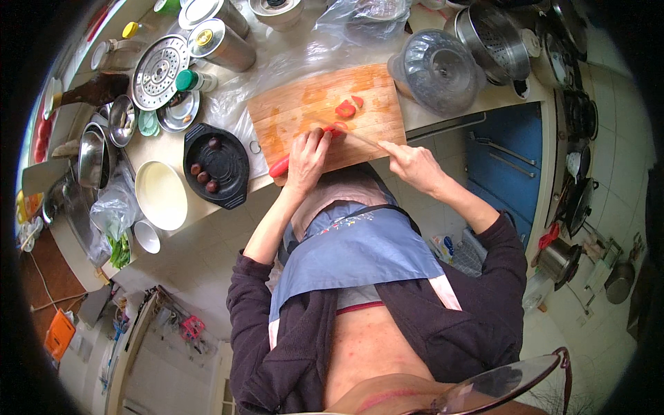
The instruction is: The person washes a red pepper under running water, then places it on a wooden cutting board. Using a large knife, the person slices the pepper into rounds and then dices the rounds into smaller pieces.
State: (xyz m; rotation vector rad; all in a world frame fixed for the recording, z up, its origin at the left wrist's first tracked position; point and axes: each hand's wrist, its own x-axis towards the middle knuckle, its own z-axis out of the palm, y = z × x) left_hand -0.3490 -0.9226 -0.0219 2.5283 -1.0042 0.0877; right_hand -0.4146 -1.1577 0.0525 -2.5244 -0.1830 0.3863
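A wooden cutting board (280, 111) lies at the counter's front edge before me. On it my left hand (307, 157) presses down a long red vegetable (279, 166), perhaps a carrot, with the fingertips near its cut end. One end of it sticks out to the left of the hand. My right hand (413, 165) grips a knife, whose thin blade (361, 138) is blurred and seen nearly edge-on at the cut end. Several cut red pieces (345, 109) lie beyond the blade; one slice (340, 126) is right beside it.
Left of the board stand a black cast-iron dish (223, 161) holding several brown round items and a cream bowl (161, 195). A clear plastic cover (441, 70) is close by on the right. Steel canisters (222, 45) and a green-capped jar (194, 81) stand behind.
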